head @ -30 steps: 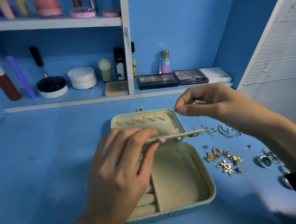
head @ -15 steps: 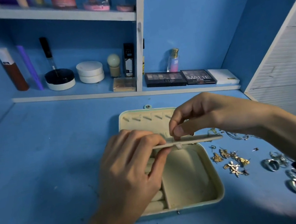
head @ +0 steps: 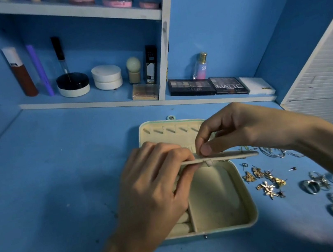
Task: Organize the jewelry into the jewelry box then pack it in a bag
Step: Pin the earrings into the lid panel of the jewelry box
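Right hand (head: pixel 237 130) has come down from above the loose pieces onto the flap (head: pixel 237 155). Cream jewelry box (head: pixel 252 210) lies open mid-table (head: pixel 51 186), with the flap edge-on across the hinge. Left hand (head: pixel 156 192) pinches the flap's left end; right thumb and forefinger pinch its top edge. Gold earrings (head: pixel 264 182) and silver rings (head: pixel 321 186) lie just right of the box.

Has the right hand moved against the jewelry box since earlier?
Yes. The right hand moved left, from the right edge of the jewelry box to its flap.
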The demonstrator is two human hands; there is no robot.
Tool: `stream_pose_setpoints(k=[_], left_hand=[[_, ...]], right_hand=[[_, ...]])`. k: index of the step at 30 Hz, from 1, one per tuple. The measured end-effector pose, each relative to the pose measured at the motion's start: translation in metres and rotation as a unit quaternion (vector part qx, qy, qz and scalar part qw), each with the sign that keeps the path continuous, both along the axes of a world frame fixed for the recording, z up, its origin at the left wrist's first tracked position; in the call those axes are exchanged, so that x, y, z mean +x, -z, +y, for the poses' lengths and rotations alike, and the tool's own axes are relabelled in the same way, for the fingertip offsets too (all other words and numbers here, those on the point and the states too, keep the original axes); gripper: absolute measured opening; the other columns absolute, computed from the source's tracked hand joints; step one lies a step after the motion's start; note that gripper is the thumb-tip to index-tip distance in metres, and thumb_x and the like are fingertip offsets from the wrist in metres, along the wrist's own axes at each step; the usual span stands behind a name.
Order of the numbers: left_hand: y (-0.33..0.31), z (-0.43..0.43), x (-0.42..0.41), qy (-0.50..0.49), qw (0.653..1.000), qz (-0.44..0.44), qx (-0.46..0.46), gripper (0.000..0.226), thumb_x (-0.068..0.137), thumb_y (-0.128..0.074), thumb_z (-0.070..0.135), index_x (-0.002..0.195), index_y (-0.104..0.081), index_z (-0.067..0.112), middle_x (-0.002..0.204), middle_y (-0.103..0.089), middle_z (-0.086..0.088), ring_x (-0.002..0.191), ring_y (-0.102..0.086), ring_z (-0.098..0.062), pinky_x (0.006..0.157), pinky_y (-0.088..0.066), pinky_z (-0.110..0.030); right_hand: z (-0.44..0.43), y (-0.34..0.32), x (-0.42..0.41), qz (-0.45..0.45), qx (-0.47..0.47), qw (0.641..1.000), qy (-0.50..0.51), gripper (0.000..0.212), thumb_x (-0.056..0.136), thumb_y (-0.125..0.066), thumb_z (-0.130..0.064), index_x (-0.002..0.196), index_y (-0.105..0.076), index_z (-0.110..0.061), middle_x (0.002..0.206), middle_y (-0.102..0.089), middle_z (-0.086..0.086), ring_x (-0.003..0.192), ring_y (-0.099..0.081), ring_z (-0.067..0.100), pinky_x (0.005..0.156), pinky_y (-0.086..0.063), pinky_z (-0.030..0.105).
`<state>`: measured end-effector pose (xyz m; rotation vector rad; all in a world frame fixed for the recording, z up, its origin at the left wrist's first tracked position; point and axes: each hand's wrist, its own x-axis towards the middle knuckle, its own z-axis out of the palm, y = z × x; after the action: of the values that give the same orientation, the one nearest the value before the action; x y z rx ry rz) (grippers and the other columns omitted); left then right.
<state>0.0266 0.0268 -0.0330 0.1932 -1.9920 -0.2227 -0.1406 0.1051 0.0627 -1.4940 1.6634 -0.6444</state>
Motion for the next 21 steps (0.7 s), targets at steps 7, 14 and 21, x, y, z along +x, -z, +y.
stream_pose_setpoints(k=[7,14,21], left_hand=[[0.001,0.0,0.0,0.004,1.0,-0.006,-0.006,0.015,0.089,-0.067,0.02,0.088,-0.053,0.017,0.079,-0.062,0.001,0.073,-0.054,-0.019,0.066,-0.044,-0.035],[0.0,0.0,0.0,0.007,1.0,-0.007,-0.007,0.015,0.09,-0.066,0.02,0.088,-0.052,0.017,0.08,-0.062,0.001,0.074,-0.054,-0.019,0.065,-0.044,-0.035],[0.0,0.001,0.0,0.003,1.0,-0.007,-0.012,0.014,0.089,-0.067,0.017,0.087,-0.053,0.016,0.08,-0.061,0.001,0.073,-0.052,-0.02,0.066,-0.043,-0.034]], right_hand=[[-0.002,-0.008,0.001,0.035,0.032,0.998,-0.043,0.013,0.086,-0.062,-0.003,0.083,-0.068,-0.015,0.057,-0.061,-0.018,0.052,-0.052,-0.005,0.056,-0.035,0.002],[-0.012,-0.011,-0.004,0.054,0.051,0.994,-0.073,0.012,0.083,-0.064,0.003,0.084,-0.068,-0.009,0.072,-0.067,-0.006,0.063,-0.057,-0.001,0.064,-0.042,0.01],[-0.02,-0.01,-0.002,0.116,0.054,0.987,-0.096,0.008,0.075,-0.064,-0.019,0.077,-0.069,-0.024,0.078,-0.068,-0.001,0.069,-0.056,0.01,0.074,-0.047,0.044]])
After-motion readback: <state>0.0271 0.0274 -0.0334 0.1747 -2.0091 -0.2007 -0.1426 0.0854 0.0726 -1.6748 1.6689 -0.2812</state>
